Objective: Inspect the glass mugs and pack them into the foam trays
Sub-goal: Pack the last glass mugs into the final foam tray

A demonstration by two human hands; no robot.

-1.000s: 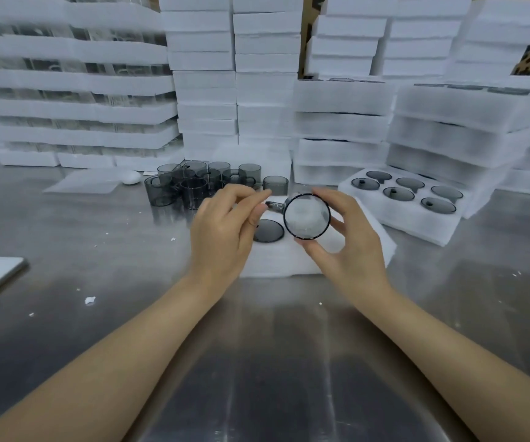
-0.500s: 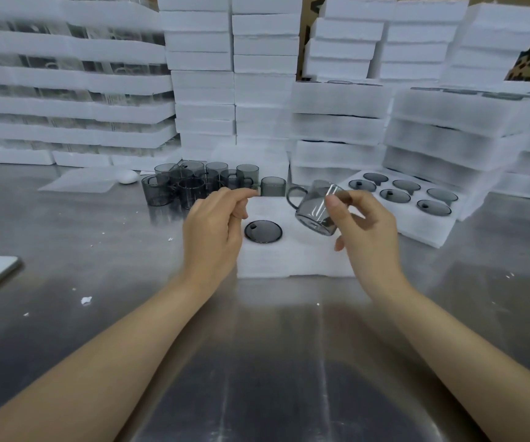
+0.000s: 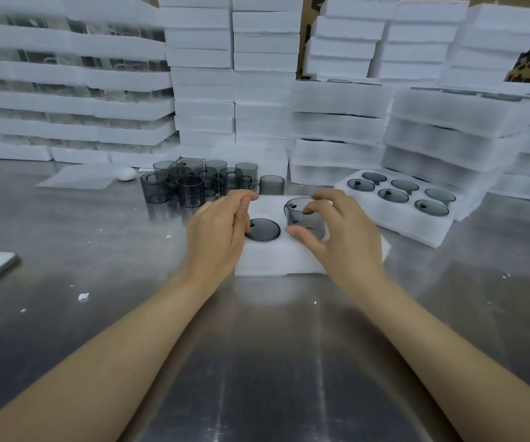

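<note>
step: seat smoky grey glass mug (image 3: pixel 305 218) squarely, lower straight, release once it bottoms | mug: translucent, upright, partly in near white foam tray (image 3: pixel 282 256), right of a seated mug (image 3: pixel 263 229) | right hand (image 3: pixel 337 231) pinches its rim and side | left hand (image 3: pixel 219 231) loosely curled, holding nothing, at tray's left edge | loose mugs (image 3: pixel 193 185) far left

Bright, even overhead light glares off the steel table (image 3: pixel 257 362); edges bow, and fine detail is soft

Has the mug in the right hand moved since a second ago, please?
Yes. The mug has come down from in front of the camera onto the near foam tray, right of the seated mug.
</note>
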